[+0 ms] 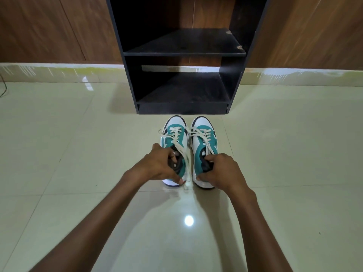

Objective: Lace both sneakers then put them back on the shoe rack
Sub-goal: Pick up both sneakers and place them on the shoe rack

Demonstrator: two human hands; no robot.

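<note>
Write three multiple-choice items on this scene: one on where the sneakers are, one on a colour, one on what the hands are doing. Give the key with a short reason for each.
1. Where do the sneakers stand?
A. on the upper shelf
B. on the floor before the shoe rack
C. on the lower shelf

2. What colour are the sneakers' side panels?
A. red
B. yellow
C. teal

3. What are the hands doing?
A. each grips a sneaker at its opening
B. both lie flat on the floor
C. both hold the rack

Key: 1 B, they sit on the tiled floor in front of the shoe rack. 2 C, teal beside white toes. 3 A, the left hand and right hand have fingers in the collars.
</note>
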